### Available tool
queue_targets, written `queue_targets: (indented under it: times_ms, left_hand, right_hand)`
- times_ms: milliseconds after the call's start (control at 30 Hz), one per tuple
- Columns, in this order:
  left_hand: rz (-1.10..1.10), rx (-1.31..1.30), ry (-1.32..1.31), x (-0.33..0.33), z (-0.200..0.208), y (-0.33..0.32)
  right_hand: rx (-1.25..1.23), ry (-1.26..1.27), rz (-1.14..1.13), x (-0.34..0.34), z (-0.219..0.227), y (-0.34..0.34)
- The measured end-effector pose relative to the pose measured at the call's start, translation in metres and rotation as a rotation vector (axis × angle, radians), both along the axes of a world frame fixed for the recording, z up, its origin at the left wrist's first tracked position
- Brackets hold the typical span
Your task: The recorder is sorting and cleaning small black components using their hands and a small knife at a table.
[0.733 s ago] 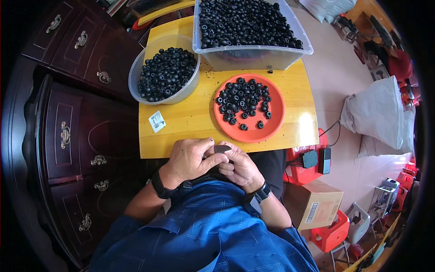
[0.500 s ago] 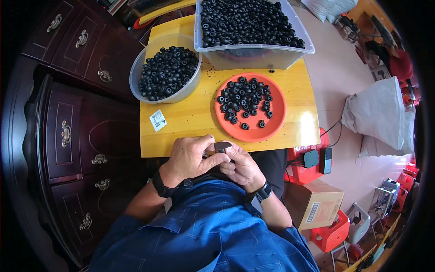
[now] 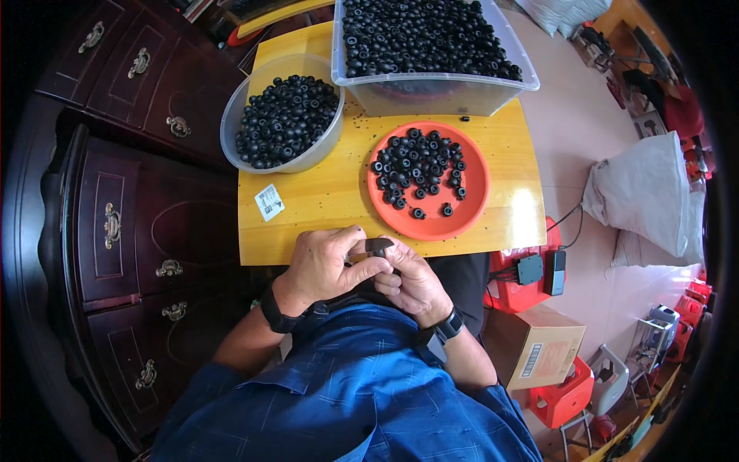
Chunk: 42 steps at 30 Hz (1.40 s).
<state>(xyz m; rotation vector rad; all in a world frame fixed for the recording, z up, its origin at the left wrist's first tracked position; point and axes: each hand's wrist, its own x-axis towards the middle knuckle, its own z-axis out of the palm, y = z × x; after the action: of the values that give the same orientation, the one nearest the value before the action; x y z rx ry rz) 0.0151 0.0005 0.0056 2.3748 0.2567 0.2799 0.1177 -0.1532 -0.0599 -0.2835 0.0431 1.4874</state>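
Just past the table's near edge, my two hands meet in front of my body. My left hand is closed round a small knife with a short, dark, curved blade and a tan handle, mostly hidden by the fingers. My right hand pinches a small black part that sits against the blade and is largely covered. Beyond them an orange plate carries loose black ring-shaped parts. To its left stands a round clear tub, filled with similar black parts.
A large clear bin full of black parts stands at the back of the yellow table. A white label lies near the left edge. Dark drawers line the left; a carton and red stools stand right.
Both hands keep nearly the same place and grip. The blade has tilted slightly over the black part.
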Motion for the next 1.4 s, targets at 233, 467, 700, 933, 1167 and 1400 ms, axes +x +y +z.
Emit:
queue_targets:
  times_ms: [233, 467, 700, 933, 1167, 1400]
  left_hand:
    - [-0.005, 0.029, -0.03, 0.002, -0.001, 0.0]
    - [-0.02, 0.033, -0.007, 0.0, -0.007, -0.002]
    - [-0.011, -0.062, -0.006, -0.001, 0.001, 0.0]
    - [0.053, -0.361, -0.142, -0.001, -0.004, -0.01]
    - [0.092, -0.044, 0.069, 0.005, 0.029, 0.021]
    - [0.414, 0.101, -0.292, 0.011, 0.055, 0.058]
  right_hand:
    - [-0.034, -0.03, 0.004, 0.0, 0.006, 0.0]
    - [-0.021, 0.013, -0.037, -0.003, -0.004, 0.0]
    - [-0.029, 0.053, -0.02, -0.003, -0.005, 0.0]
    - [-0.064, 0.027, 0.034, -0.002, 0.001, 0.002]
    - [-0.074, 0.112, 0.042, -0.004, -0.002, 0.005]
    - [-0.098, 0.134, -0.072, -0.003, -0.007, 0.006]
